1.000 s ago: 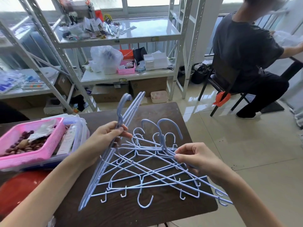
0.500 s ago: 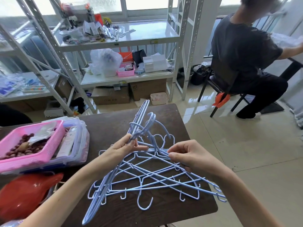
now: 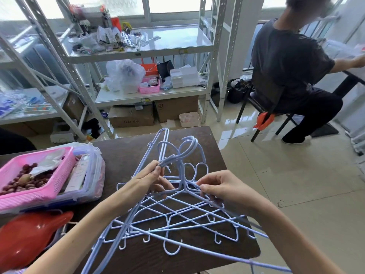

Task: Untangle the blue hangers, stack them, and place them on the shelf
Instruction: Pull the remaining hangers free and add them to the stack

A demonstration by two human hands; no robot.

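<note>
A tangle of several light blue wire hangers (image 3: pixel 173 216) lies on the dark brown table (image 3: pixel 126 155), hooks pointing different ways. My left hand (image 3: pixel 148 178) pinches a bunch of hanger necks just below their hooks (image 3: pixel 185 147), tilting those hangers up over the pile. My right hand (image 3: pixel 221 188) pinches the sloping wires of hangers at the pile's right side. The white metal shelf (image 3: pixel 142 50) stands behind the table.
A pink basket (image 3: pixel 39 186) of reddish fruit sits in a clear tub at the table's left. A red object (image 3: pixel 27 236) lies below it. A seated person (image 3: pixel 292 66) on a black chair is at the right. Cardboard boxes (image 3: pixel 132 117) sit under the shelf.
My left hand has carried its bunch of hangers rightward, onto the pile, until their hooks sit over the pile's hooks. My right hand has stayed on the right-side wires.
</note>
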